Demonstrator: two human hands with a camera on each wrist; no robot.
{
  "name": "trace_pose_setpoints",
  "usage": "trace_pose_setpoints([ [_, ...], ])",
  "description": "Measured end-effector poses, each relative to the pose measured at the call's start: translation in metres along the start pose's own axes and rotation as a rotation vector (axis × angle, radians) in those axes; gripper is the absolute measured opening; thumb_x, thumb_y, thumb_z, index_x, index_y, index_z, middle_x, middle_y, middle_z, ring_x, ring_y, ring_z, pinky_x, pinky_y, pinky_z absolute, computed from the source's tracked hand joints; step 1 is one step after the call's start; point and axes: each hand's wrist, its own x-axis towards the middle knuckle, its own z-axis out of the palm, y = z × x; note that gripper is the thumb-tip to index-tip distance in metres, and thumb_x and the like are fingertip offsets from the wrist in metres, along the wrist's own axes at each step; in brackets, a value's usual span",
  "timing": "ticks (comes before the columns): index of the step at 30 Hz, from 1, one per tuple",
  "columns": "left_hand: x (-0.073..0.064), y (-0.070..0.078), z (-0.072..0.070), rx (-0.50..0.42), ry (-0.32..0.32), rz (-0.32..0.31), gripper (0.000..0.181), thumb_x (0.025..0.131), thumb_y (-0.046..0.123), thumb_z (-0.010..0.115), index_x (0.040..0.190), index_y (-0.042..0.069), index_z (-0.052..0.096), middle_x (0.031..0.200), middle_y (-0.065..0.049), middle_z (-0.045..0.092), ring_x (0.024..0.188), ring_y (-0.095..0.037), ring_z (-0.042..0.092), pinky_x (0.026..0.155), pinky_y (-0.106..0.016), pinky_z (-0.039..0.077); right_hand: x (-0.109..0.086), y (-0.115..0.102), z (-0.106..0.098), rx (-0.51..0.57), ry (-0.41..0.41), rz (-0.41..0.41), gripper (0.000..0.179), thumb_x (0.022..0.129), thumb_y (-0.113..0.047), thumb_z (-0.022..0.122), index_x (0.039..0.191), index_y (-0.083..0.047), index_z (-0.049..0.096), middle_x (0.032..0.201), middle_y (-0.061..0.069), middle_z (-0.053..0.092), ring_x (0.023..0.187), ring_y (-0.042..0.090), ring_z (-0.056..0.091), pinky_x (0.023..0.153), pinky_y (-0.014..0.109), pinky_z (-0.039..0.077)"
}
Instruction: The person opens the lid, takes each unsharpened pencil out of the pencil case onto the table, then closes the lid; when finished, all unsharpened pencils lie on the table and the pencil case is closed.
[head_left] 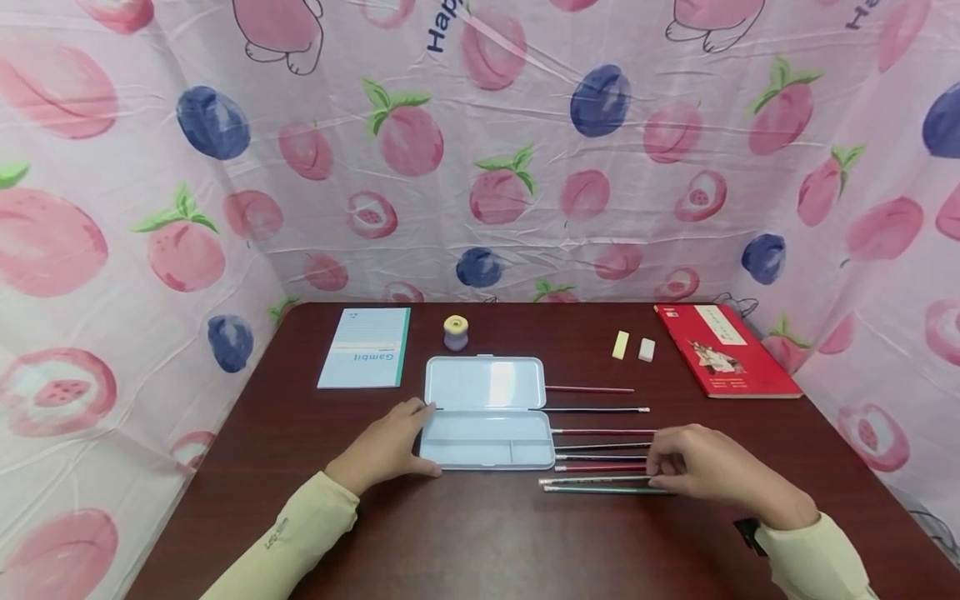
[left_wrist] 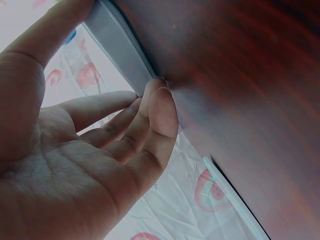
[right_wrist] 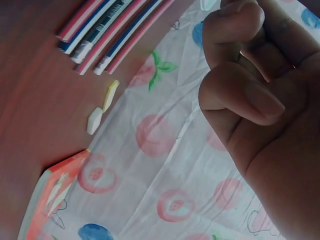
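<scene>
An open pale-blue pencil case [head_left: 459,427] lies in the middle of the table, its lid tipped back. My left hand [head_left: 387,444] holds its left side, thumb at the front corner and fingertips near the hinge. In the left wrist view the fingers [left_wrist: 162,112] touch the case's edge [left_wrist: 122,47]. Several pencils [head_left: 600,480] lie in a row to the right of the case. Over their right ends is my right hand [head_left: 693,468], fingers bent; nothing shows between thumb and fingers in the right wrist view, where pencil ends [right_wrist: 82,52] appear beyond the hand.
A notebook [head_left: 366,348] lies at the back left, beside a small yellow-and-purple container [head_left: 455,332]. Behind the pencils are a yellow eraser [head_left: 620,345] and a white eraser [head_left: 647,349]. A red book [head_left: 727,354] lies at the back right. Fruit-print cloth hangs around the table.
</scene>
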Motion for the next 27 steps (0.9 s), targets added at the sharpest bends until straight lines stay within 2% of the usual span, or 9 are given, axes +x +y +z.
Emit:
trace_pose_setpoints([
  [6,0.0,-0.001,0.001,-0.001,-0.001,-0.002,0.099,0.076,0.044,0.097,0.155,0.002,0.054,0.145,-0.016,0.06,0.121,-0.024,0.059,0.105,-0.044,0.056,-0.008,0.0,0.008,0.046,-0.084,0.063,0.023,0.083,-0.023,0.091,0.079,-0.035,0.071,0.072,-0.023,0.055,0.065,-0.007,0.048,0.058,0.021,0.044],
  [16,0.001,-0.001,0.001,-0.001,-0.003,0.0,0.099,0.076,0.044,0.097,0.155,0.002,0.054,0.145,-0.016,0.059,0.121,-0.024,0.059,0.105,-0.044,0.056,-0.01,0.003,0.018,0.059,-0.15,0.101,0.022,0.082,-0.022,0.091,0.075,-0.033,0.074,0.069,-0.021,0.055,0.061,-0.005,0.047,0.056,0.022,0.042],
  [27,0.0,-0.001,0.001,-0.001,-0.005,-0.006,0.099,0.076,0.043,0.097,0.155,0.003,0.054,0.145,-0.015,0.059,0.121,-0.024,0.059,0.106,-0.044,0.056,-0.008,0.004,0.028,0.019,-0.161,0.117,0.026,0.079,-0.019,0.092,0.071,-0.031,0.071,0.065,-0.021,0.052,0.058,-0.005,0.045,0.055,0.022,0.04],
])
